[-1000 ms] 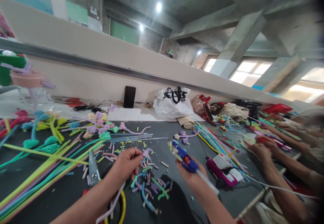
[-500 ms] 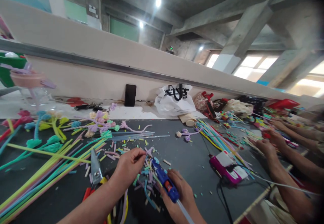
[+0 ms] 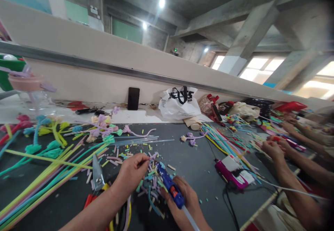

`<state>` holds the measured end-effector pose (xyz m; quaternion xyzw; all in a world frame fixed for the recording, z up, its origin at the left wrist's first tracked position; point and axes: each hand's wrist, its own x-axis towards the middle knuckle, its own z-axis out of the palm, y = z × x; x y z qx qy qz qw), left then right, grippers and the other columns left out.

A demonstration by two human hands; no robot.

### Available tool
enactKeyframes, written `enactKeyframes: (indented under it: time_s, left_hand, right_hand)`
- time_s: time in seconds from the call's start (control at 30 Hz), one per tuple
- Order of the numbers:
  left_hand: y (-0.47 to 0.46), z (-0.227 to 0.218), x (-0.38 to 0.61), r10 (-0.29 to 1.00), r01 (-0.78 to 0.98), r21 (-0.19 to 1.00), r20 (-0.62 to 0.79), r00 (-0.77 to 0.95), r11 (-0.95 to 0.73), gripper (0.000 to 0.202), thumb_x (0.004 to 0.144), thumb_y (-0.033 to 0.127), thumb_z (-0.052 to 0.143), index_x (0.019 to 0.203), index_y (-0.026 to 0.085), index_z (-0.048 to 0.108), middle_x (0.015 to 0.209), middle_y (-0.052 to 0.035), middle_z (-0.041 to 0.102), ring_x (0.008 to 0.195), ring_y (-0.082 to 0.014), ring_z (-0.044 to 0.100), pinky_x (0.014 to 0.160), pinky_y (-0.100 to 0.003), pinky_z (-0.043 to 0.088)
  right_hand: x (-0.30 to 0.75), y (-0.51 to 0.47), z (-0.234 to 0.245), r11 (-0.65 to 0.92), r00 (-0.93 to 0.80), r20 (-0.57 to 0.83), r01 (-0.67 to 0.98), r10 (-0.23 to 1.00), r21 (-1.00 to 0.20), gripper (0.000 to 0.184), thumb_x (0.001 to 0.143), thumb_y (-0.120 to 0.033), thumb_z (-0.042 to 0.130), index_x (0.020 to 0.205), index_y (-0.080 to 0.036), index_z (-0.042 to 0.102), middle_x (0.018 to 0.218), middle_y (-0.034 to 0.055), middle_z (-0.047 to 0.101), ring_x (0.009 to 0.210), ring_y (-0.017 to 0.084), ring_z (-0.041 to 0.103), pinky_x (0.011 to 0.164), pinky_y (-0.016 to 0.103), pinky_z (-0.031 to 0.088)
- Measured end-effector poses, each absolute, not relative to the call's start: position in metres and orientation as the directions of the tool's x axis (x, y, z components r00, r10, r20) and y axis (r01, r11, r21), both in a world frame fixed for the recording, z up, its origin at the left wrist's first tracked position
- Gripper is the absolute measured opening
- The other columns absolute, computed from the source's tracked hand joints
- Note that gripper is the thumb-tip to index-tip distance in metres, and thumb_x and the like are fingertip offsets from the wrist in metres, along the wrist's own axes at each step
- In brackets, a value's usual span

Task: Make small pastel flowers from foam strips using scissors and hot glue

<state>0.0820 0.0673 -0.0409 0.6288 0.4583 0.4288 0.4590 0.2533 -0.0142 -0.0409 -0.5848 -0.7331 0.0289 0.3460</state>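
Note:
My right hand (image 3: pixel 185 200) is wrapped round a blue glue gun (image 3: pixel 169 186) with a clear glue stick out the back, its nozzle pointing up-left toward my left fingertips. My left hand (image 3: pixel 133 173) is closed in a pinch on a small pale purple pipe-cleaner piece (image 3: pixel 153 155). Both hands hover over a heap of short coloured pipe-cleaner offcuts (image 3: pixel 153 185) on the dark table (image 3: pixel 193 165).
Scissors (image 3: pixel 97 173) lie left of my left hand beside long coloured pipe cleaners (image 3: pixel 47 175). Finished pipe-cleaner flowers (image 3: pixel 101 128) lie further back. A magenta device (image 3: pixel 231 173) with a cable sits right. Other people's hands (image 3: pixel 273 149) work at the right. A white bag (image 3: pixel 180 104) and a black phone (image 3: pixel 133 98) lean on the wall.
A second ago my right hand held the glue gun raised to the right; it has come down and left, bringing the nozzle beside my left hand's pinch. Since half a second, little moved.

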Motion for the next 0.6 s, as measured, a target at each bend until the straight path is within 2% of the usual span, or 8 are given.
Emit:
enactKeyframes:
  time_s: [0.2, 0.33, 0.47, 0.6]
  left_hand:
    - [0.067, -0.041, 0.083, 0.977, 0.180, 0.979, 0.053, 0.205, -0.091, 0.018, 0.073, 0.032, 0.049, 0.071, 0.017, 0.060, 0.039, 0.0073, 0.045, 0.031, -0.0067, 0.037, 0.036, -0.018, 0.030]
    - [0.070, -0.043, 0.084, 0.978, 0.114, 0.993, -0.028, 0.206, 0.004, 0.019, 0.073, 0.035, 0.050, 0.071, 0.017, 0.056, 0.036, 0.0080, 0.045, 0.028, -0.0066, 0.037, 0.033, -0.017, 0.029]
    - [0.075, -0.046, 0.083, 0.950, -0.044, 0.991, -0.108, 0.292, 0.126, 0.023, 0.071, 0.038, 0.054, 0.063, 0.017, 0.050, 0.033, 0.0075, 0.045, 0.025, -0.0067, 0.036, 0.029, -0.017, 0.030]
    - [0.079, -0.042, 0.077, 0.859, -0.254, 0.925, -0.126, 0.496, 0.283, 0.030, 0.073, 0.040, 0.055, 0.058, 0.015, 0.050, 0.035, 0.0051, 0.046, 0.026, -0.0048, 0.036, 0.028, -0.015, 0.028]
  right_hand:
    - [0.252, -0.017, -0.042, 0.326, -0.094, 0.436, 0.805, 0.895, -0.497, 0.008, 0.075, -0.025, 0.056, 0.070, -0.020, 0.053, 0.064, 0.0001, 0.054, 0.056, 0.012, 0.055, 0.052, 0.021, 0.044]
    - [0.253, -0.017, -0.041, 0.303, -0.063, 0.436, 0.807, 0.898, -0.507, 0.008, 0.076, -0.027, 0.057, 0.073, -0.020, 0.053, 0.066, 0.0008, 0.056, 0.058, 0.013, 0.056, 0.054, 0.021, 0.045]
    - [0.254, -0.016, -0.038, 0.316, -0.052, 0.476, 0.810, 0.878, -0.495, 0.009, 0.076, -0.028, 0.057, 0.076, -0.020, 0.054, 0.068, 0.0015, 0.057, 0.060, 0.014, 0.057, 0.056, 0.021, 0.046]
    - [0.252, -0.016, -0.033, 0.317, -0.050, 0.483, 0.812, 0.874, -0.490, 0.009, 0.076, -0.028, 0.057, 0.075, -0.020, 0.054, 0.068, 0.0016, 0.058, 0.060, 0.014, 0.057, 0.056, 0.021, 0.047]
